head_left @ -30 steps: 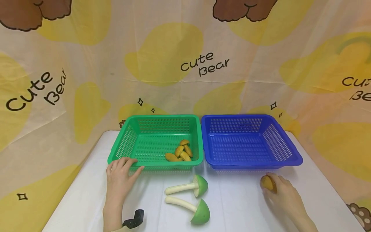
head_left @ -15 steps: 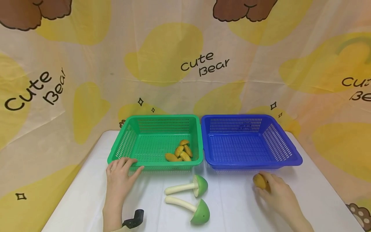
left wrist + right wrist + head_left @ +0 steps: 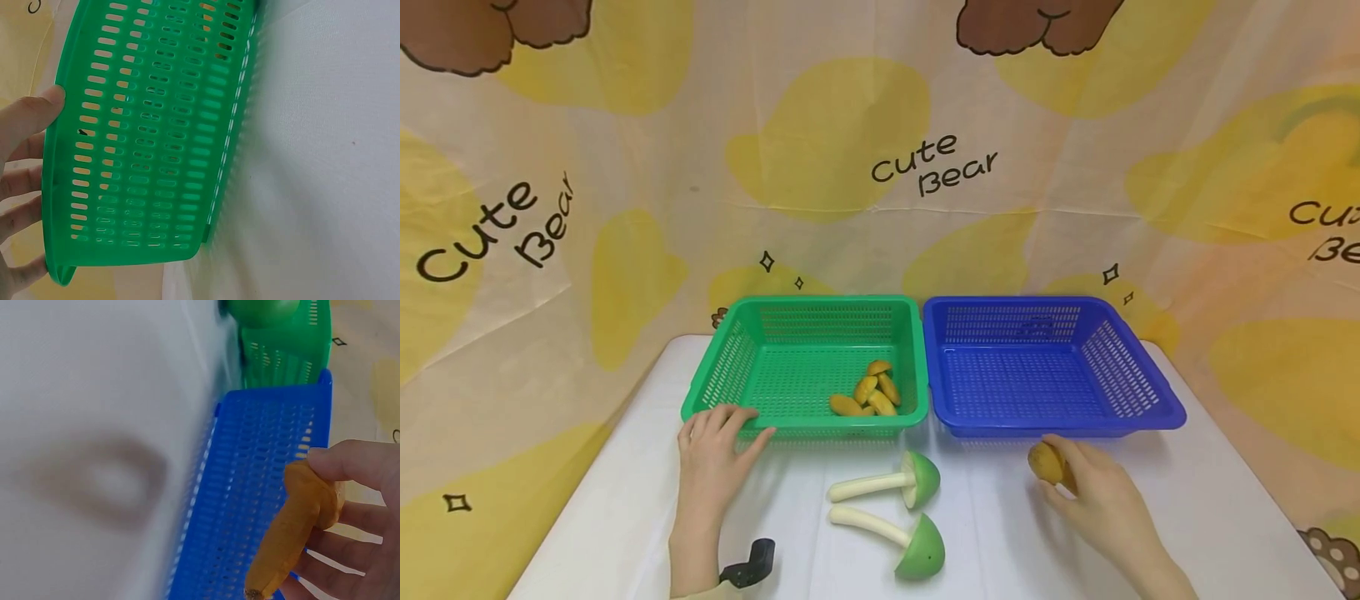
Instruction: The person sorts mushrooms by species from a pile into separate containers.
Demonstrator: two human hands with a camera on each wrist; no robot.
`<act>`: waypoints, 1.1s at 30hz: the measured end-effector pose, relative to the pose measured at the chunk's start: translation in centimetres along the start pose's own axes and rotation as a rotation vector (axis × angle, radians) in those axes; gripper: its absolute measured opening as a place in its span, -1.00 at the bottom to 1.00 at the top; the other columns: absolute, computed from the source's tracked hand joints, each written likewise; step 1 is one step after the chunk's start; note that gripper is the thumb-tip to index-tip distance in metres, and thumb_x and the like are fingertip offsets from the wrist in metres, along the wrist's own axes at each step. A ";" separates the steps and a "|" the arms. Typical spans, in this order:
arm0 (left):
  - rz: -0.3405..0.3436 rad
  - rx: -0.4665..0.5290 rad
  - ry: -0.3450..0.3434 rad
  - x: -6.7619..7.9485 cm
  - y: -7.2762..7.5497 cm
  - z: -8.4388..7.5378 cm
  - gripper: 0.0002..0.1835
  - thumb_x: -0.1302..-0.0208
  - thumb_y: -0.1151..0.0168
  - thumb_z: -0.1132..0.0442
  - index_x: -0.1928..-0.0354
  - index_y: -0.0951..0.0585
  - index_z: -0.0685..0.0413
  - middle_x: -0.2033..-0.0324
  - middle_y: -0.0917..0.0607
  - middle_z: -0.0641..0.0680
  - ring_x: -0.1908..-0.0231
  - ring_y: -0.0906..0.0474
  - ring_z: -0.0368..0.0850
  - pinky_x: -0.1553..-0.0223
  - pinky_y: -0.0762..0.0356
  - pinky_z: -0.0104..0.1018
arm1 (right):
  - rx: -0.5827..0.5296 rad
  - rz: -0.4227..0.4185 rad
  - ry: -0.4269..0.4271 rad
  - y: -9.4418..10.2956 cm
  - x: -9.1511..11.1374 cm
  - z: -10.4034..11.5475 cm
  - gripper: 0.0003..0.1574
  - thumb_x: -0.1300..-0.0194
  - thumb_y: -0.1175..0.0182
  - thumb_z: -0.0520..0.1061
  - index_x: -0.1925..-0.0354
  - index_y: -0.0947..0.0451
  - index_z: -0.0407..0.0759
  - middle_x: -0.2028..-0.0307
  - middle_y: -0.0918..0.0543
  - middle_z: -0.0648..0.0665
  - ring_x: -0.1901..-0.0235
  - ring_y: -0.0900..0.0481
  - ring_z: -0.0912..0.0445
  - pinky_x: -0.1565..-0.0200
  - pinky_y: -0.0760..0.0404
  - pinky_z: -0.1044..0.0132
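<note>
My right hand [image 3: 1101,496] holds a brown mushroom [image 3: 1046,463] above the table, just in front of the blue basket. In the right wrist view, thumb and fingers pinch the mushroom's cap, and its stem [image 3: 281,544] points down and away. My left hand [image 3: 711,454] grips the front left rim of the green basket [image 3: 805,422], fingers over the edge and thumb on the outer side. Several brown mushrooms [image 3: 867,390] lie in that basket's front right corner. Two green-capped mushrooms [image 3: 921,550] with pale stems lie on the table between my hands.
The blue basket [image 3: 1060,432] stands right beside the green one, with nothing seen inside it. Both stand on a white-covered table [image 3: 1000,542], before a patterned cloth backdrop [image 3: 820,142]. A black strap piece [image 3: 751,565] sits at my left wrist.
My right hand has moved left with the brown mushroom, along the front of the blue basket. The left hand stays on the green basket's rim.
</note>
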State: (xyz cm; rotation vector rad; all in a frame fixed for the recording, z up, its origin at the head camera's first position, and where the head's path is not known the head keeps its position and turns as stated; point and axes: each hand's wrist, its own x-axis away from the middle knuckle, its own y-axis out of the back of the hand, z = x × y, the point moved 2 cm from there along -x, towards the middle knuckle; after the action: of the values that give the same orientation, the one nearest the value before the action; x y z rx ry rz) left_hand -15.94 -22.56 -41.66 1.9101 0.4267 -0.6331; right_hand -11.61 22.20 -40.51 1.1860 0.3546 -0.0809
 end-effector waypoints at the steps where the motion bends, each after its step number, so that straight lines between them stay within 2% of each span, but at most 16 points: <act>1: -0.001 0.001 0.000 0.0 0.0 0.0 -0.65 0.03 -0.50 0.13 0.20 -0.66 0.11 0.22 -0.65 0.12 0.08 -0.44 0.14 -0.17 -0.17 0.16 | 0.005 -0.002 0.007 0.0 -0.1 0.2 -0.28 0.04 -0.44 -0.13 -0.14 -0.49 -0.20 0.14 -0.68 -0.21 0.20 -0.62 -0.09 0.14 -0.59 -0.09; 7: -0.004 -0.003 0.000 0.0 -0.1 0.0 -0.65 0.04 -0.50 0.12 0.20 -0.66 0.11 0.23 -0.65 0.12 0.08 -0.44 0.14 -0.17 -0.17 0.15 | 0.031 -0.007 0.042 0.3 -0.9 1.9 -0.30 0.04 -0.45 -0.08 -0.12 -0.51 -0.13 0.32 -0.61 -0.01 0.38 -0.42 0.16 0.30 -0.48 0.20; 13: -0.003 -0.004 0.004 0.0 0.0 0.0 -0.64 0.03 -0.49 0.11 0.20 -0.66 0.11 0.24 -0.65 0.11 0.08 -0.45 0.14 -0.18 -0.17 0.16 | 0.036 -0.023 0.091 0.5 -1.6 3.3 -0.31 0.03 -0.45 -0.04 -0.11 -0.52 -0.10 0.34 -0.59 0.04 0.41 -0.35 0.21 0.39 -0.37 0.34; 25: 0.009 -0.007 0.012 0.1 0.0 0.0 -0.64 0.03 -0.49 0.12 0.19 -0.66 0.10 0.23 -0.64 0.11 0.08 -0.44 0.14 -0.19 -0.17 0.16 | -0.026 -0.006 0.116 1.4 -4.5 6.2 -0.32 -0.05 -0.42 -0.02 -0.15 -0.50 -0.06 0.24 -0.63 0.00 0.35 -0.40 0.17 0.31 -0.38 0.28; 33: 0.011 -0.005 0.008 0.0 0.1 0.0 -0.64 0.01 -0.48 0.11 0.19 -0.66 0.11 0.22 -0.65 0.11 0.07 -0.43 0.14 -0.18 -0.17 0.16 | -0.092 0.032 0.118 1.0 -7.0 8.0 -0.30 -0.07 -0.42 0.04 -0.18 -0.47 -0.01 0.23 -0.61 0.01 0.31 -0.45 0.15 0.34 -0.40 0.32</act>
State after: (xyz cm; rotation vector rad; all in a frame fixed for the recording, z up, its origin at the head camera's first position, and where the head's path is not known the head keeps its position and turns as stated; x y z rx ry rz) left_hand -15.93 -22.61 -41.62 1.9096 0.4223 -0.6163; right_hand -16.07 14.38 -34.79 1.1072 0.4380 0.0334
